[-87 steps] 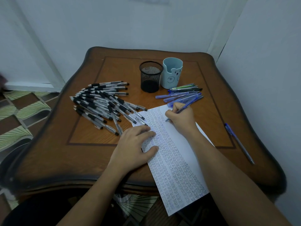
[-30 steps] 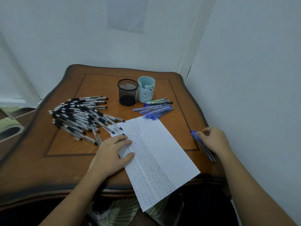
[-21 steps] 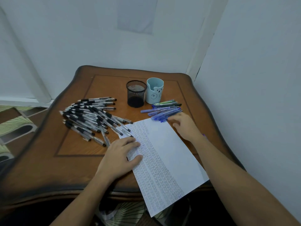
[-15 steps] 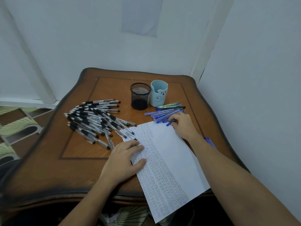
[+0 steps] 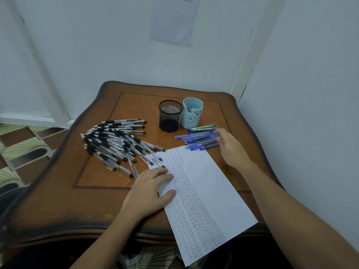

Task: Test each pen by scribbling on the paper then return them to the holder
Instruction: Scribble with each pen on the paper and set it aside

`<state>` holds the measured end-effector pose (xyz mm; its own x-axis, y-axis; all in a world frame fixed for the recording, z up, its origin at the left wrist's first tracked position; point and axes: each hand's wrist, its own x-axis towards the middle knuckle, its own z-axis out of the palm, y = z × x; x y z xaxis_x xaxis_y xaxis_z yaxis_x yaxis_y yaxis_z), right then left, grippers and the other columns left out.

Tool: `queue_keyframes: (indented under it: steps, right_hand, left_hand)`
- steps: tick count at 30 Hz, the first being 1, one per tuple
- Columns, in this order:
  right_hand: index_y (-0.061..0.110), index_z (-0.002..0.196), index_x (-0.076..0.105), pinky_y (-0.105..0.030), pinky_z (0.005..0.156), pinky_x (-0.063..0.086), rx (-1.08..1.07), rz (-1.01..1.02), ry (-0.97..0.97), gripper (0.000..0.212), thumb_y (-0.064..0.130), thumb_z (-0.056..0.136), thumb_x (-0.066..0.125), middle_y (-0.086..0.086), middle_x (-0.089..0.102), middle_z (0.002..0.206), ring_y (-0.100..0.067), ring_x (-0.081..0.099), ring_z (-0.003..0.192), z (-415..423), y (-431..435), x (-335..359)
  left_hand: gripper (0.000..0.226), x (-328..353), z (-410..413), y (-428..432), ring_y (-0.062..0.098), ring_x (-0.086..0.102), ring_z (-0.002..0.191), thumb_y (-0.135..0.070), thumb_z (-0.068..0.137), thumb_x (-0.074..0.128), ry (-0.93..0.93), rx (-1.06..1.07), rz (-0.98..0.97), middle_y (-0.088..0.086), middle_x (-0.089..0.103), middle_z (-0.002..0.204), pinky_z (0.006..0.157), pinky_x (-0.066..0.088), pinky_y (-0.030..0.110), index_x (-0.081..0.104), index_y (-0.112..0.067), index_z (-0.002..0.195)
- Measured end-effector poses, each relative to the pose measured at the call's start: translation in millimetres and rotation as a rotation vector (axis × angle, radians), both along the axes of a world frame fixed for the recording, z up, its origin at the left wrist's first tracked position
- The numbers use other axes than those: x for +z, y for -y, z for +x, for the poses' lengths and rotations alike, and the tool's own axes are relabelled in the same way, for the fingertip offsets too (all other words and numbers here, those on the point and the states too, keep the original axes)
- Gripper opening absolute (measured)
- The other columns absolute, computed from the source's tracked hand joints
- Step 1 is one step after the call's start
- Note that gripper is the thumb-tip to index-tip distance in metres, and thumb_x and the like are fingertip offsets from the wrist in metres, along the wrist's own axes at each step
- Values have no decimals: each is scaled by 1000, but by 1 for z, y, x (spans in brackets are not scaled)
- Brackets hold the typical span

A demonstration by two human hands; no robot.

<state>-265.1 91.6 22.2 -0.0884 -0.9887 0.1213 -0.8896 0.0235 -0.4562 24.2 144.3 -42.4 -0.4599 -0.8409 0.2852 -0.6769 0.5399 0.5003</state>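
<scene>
The left hand (image 5: 149, 191) lies flat, fingers spread, on the left side of the paper (image 5: 206, 183), pinning it to the bench (image 5: 104, 193). The right hand (image 5: 231, 146) reaches the right-hand ends of the blue pens (image 5: 198, 139), which lie beside the paper's far edge. Its fingers curl at the tips of the pile, but whether they have closed on a pen I cannot tell.

The blue pens lie packed side by side, so drawing one out could roll its neighbours and muddle tested with untested.

The paper overhangs the bench's near edge. If the left hand lifts, the sheet may slide off, and a few of the black pens (image 5: 116, 140) rest on its far left corner, so any shift could drag them along.

The mesh holder (image 5: 170, 115) and the blue cup (image 5: 192, 113) stand touching just behind the blue pens — a careless reach could knock either over. No pen shows in either.
</scene>
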Motion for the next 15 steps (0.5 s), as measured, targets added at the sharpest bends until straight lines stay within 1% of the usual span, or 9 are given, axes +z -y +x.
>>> queue_keyframes:
  steps: [2,4,5,6,7,8,9,11,15]
  right_hand:
    - [34,143,43,-10,81,45,3,12,217,36,28,108,35,9,53,125,-9,55,110,3,-6,6]
    - [33,134,50,-4,73,43,-15,-7,384,30,28,107,39,12,56,120,-9,58,110,9,-11,12]
    - [34,131,50,-5,68,45,-17,-24,468,27,26,106,42,13,58,115,-7,61,106,12,-14,16]
    - [36,130,48,-7,62,46,-16,-33,560,28,23,106,43,13,59,108,-1,64,95,16,-15,19]
    - [38,130,47,-8,54,45,-22,-27,647,30,21,105,45,12,59,99,3,64,78,20,-17,23]
    - [37,129,48,-11,47,41,-41,-13,725,30,21,104,46,9,58,89,2,59,60,23,-17,25]
    - [37,126,51,-15,42,37,-68,1,795,27,21,104,47,4,56,82,-3,50,50,25,-17,27]
    - [36,119,54,-20,39,32,-137,9,928,20,24,103,50,-3,53,74,-7,38,48,26,-15,28]
    - [28,114,53,-19,37,26,-217,0,1170,12,23,102,54,-3,47,64,-10,30,46,29,-13,25]
  left_hand:
    - [60,-1,0,1,3,45,122,-67,79,44,1,4,5,-16,54,130,101,24,22,64,-33,124]
    - [59,-3,0,1,3,45,122,-67,80,44,6,4,5,-16,54,129,102,24,23,64,-33,124]
    - [59,-3,0,1,3,45,122,-67,80,44,7,4,4,-16,54,129,102,25,23,64,-33,124]
    - [59,-3,0,1,3,45,122,-67,80,44,8,4,3,-16,54,130,102,25,23,64,-33,124]
    - [59,-3,0,1,2,44,122,-67,80,44,9,5,3,-16,53,130,102,25,23,64,-33,125]
    - [59,-3,0,1,2,44,122,-67,80,44,8,4,1,-16,53,130,102,24,23,63,-33,125]
    - [59,-3,0,1,2,44,122,-67,80,44,7,4,-1,-16,53,130,102,24,23,64,-33,125]
    - [59,-2,-1,2,2,44,122,-67,80,43,9,3,1,-17,53,130,102,24,23,63,-33,125]
    - [58,-4,-1,2,4,47,121,-66,81,45,-2,4,-5,-15,55,129,101,27,25,65,-32,123]
